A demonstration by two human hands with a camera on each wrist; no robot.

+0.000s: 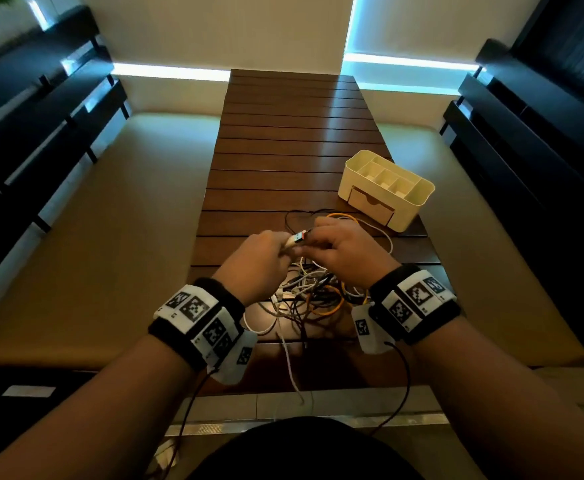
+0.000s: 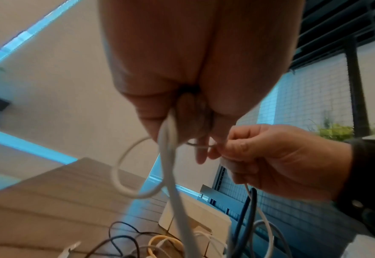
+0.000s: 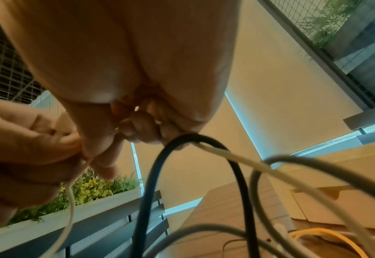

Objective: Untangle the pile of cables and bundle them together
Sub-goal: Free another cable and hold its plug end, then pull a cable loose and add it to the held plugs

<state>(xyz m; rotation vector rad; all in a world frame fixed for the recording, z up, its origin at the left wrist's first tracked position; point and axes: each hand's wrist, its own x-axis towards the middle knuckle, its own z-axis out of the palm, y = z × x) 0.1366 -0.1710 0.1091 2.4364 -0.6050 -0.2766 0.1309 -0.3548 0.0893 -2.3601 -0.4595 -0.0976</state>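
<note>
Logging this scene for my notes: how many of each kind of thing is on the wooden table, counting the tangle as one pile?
Cable pile: 1, individual cables too tangled to count
Cream organizer box: 1
Hands holding cables above the pile: 2, left hand and right hand
Total: 4

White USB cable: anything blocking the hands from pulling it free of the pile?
Likely yes. Both the left hand and right hand grip the white USB cable, but its length drops into the cable pile, crossed by orange and black cables.
</note>
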